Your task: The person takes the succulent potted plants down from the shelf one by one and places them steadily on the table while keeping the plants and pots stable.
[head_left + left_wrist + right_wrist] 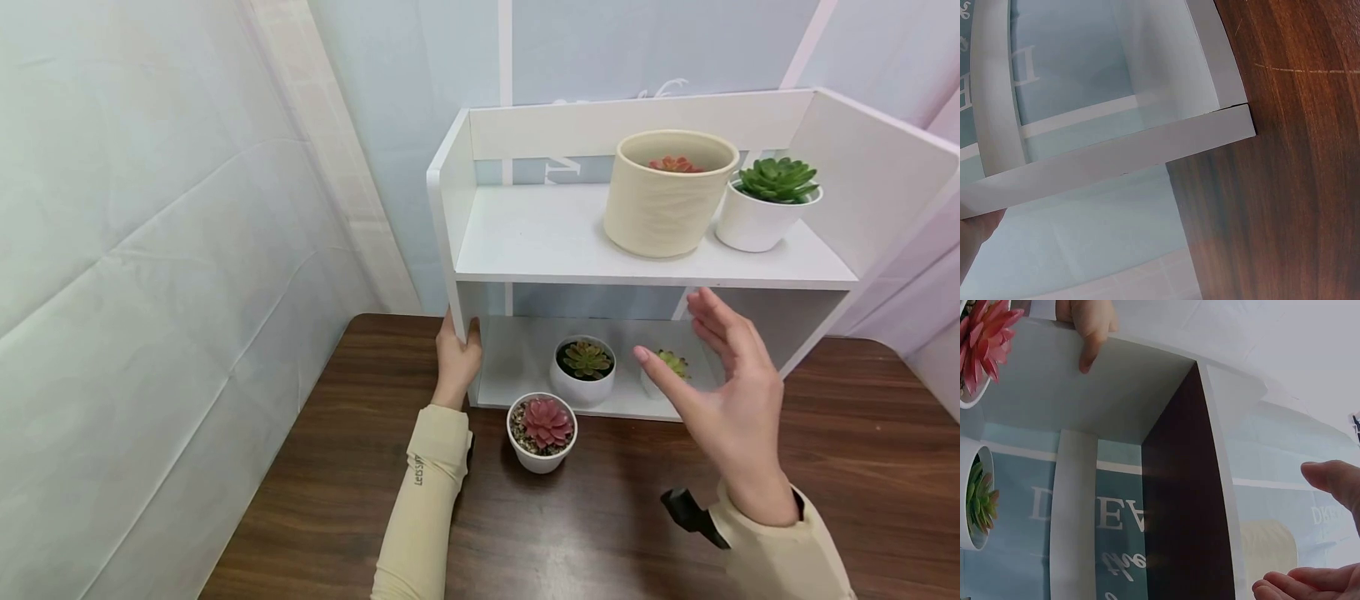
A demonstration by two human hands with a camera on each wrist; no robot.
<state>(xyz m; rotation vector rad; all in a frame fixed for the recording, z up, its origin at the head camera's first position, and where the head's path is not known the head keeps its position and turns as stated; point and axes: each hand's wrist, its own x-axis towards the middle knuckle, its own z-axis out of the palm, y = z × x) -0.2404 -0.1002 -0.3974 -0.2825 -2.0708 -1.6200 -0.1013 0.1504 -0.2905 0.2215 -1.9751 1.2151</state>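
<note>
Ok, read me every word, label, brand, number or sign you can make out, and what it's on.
"Lets": left sleeve; the letters after it are unclear.
"D" and "EA": backdrop cloth, right wrist view, lettering partly hidden.
"the": same cloth, script just below, looking flipped.
Other lettering on the cloth: too cut off or faint to read.
Numbers: none readable.

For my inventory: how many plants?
5: red plant and green plant on upper shelf, left plant and right plant on lower shelf, pink plant on table; more may be hidden.
</note>
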